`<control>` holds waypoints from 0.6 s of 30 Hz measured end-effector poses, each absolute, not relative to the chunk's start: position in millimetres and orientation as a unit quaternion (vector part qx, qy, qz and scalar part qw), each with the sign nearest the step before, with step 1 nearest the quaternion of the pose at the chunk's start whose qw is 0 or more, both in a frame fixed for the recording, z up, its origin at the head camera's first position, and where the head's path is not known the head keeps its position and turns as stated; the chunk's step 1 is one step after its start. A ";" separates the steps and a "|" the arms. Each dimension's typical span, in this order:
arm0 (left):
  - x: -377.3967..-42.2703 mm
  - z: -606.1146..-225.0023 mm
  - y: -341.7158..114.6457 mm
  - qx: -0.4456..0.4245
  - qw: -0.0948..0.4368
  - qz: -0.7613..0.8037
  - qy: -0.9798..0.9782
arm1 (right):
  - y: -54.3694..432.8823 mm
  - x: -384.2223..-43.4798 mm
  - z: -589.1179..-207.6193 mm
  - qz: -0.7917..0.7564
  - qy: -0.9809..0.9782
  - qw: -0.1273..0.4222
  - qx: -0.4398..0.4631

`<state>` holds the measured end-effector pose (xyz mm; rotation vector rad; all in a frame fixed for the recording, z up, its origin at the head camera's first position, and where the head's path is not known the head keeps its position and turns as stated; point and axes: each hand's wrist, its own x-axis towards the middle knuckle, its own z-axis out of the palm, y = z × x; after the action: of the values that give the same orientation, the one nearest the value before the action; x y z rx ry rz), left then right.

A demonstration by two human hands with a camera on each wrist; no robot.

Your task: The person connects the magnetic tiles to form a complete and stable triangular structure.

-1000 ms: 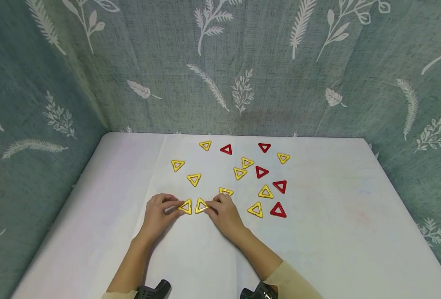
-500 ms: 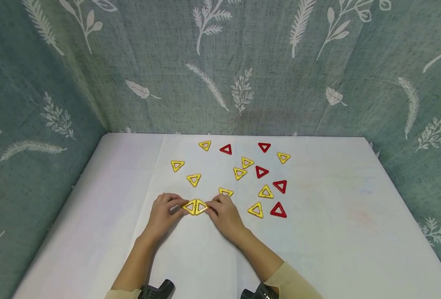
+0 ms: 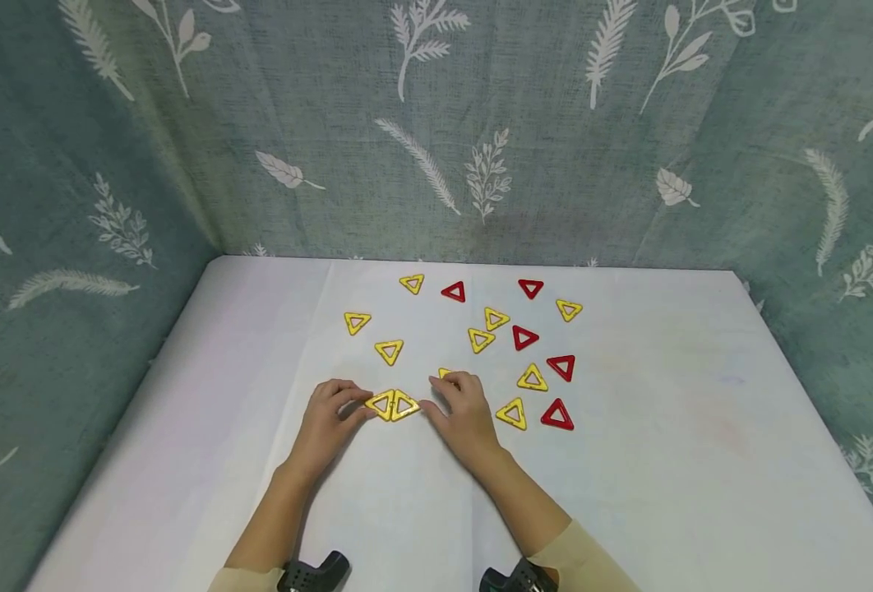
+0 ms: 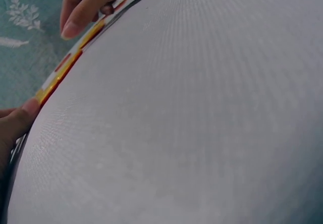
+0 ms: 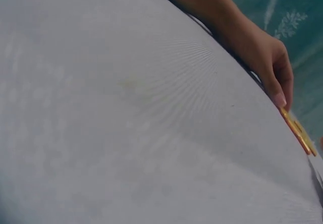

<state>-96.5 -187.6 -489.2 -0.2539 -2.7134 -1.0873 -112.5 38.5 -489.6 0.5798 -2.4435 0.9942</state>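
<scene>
In the head view, two yellow triangle frames lie edge to edge on the white table, forming a diamond. My left hand (image 3: pixel 330 415) pinches the outer corner of the left yellow triangle (image 3: pixel 380 413) between thumb and fingers. Beside the right yellow triangle (image 3: pixel 408 413), my right hand (image 3: pixel 466 415) has its thumb and fingers spread, the thumb tip just off the corner. Another yellow triangle (image 3: pixel 444 372) is mostly hidden behind the right fingers. The left wrist view shows the joined triangles (image 4: pixel 60 75) edge-on between both hands.
Several loose yellow triangles and red triangles are scattered over the white table (image 3: pixel 666 460), mainly behind and right of the hands. Closest on the right are a yellow triangle (image 3: pixel 521 413) and a red triangle (image 3: pixel 557 424). A leaf-patterned green cloth (image 3: pixel 436 222) hangs around the table's back and sides.
The left hand moved its yellow triangle rightward until it met the other one. The right hand then let go of the right triangle and drew slightly away, fingers spreading.
</scene>
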 end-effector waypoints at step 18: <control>-91.9 -495.3 -174.3 -0.122 0.212 -0.328 -0.912 | 70.2 -127.9 -486.3 0.403 -0.899 0.119 0.122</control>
<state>-91.9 -174.3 -495.3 -0.3392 -2.5337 -0.9110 -127.9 70.2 -486.3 0.3560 -2.6300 1.1779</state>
